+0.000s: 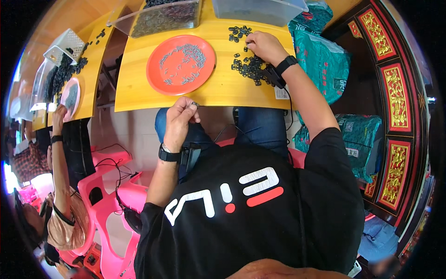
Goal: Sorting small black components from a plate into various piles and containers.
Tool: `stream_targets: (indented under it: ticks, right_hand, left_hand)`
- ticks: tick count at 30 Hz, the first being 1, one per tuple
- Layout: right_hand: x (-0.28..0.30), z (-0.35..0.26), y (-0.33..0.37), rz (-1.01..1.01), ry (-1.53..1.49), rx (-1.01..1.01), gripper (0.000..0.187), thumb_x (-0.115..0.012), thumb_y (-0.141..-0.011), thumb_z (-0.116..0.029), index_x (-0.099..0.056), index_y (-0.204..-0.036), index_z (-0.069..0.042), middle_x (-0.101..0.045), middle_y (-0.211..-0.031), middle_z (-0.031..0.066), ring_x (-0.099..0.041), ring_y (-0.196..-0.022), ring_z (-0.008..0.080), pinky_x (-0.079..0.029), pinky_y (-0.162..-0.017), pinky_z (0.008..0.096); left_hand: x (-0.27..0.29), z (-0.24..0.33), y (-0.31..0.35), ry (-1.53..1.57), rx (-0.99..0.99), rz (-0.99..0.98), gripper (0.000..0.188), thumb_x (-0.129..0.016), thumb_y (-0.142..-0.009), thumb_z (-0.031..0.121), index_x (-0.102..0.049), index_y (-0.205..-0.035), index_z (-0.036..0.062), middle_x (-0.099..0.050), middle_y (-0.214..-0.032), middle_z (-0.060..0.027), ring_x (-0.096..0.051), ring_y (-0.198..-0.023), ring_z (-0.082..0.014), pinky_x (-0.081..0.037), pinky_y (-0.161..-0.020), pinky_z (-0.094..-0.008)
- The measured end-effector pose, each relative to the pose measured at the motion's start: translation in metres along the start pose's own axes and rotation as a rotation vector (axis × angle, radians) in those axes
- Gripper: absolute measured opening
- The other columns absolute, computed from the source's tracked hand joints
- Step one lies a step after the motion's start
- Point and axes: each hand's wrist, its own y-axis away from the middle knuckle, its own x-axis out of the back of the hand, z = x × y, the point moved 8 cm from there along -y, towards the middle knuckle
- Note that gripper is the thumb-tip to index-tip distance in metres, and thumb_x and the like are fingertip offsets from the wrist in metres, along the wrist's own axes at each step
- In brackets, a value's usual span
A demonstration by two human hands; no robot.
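My left hand (180, 122) is raised just off the table's near edge. Its fingers are curled in a pinch, with a small grey metal piece (195, 104) showing at the tips. Reaching over the table's right side, my right hand (267, 46) has its fingertips pinched on a small black piece. Around it lie more small black pieces: a group (239, 32) beyond the hand and a larger pile (254, 69) nearer me. To the left, a round red plate (155, 76) holds many thin grey metal pins (189, 58).
At the back of the yellow table (134, 95) stand a clear bin (165, 21) of dark pieces and another clear bin (260, 13). Green bags (323, 65) are on the right. Another person's hand (59, 113) touches a pink plate (70, 97) at a left table. Cables hang near my legs.
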Motion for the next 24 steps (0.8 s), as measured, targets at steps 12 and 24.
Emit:
stream_targets:
  ticks: [12, 24]
  right_hand:
    - [0.004, -0.074, 0.041, -0.296, -1.463, -0.209, 0.024, -0.056, -0.088, -0.009, -0.058, -0.112, -0.004, -0.063, -0.088, 0.0017, -0.058, -0.072, 0.0037, -0.048, -0.069, 0.0168]
    - [-0.001, -0.121, 0.049, -0.420, -1.558, -0.104, 0.032, -0.056, -0.086, -0.005, -0.054, -0.118, 0.000, -0.059, -0.091, 0.0019, -0.057, -0.077, 0.0070, -0.047, -0.074, 0.0191]
  left_hand:
    - [0.003, 0.002, 0.001, 0.067, -0.015, -0.003, 0.011, -0.049, -0.088, 0.015, -0.051, -0.083, 0.0053, -0.055, -0.069, -0.0029, -0.054, -0.061, -0.0123, -0.041, -0.059, -0.0239]
    - [0.004, 0.015, 0.006, 0.091, -0.056, 0.029, 0.012, -0.049, -0.088, 0.014, -0.052, -0.083, 0.0046, -0.054, -0.066, -0.0009, -0.051, -0.060, -0.0093, -0.038, -0.057, -0.0221]
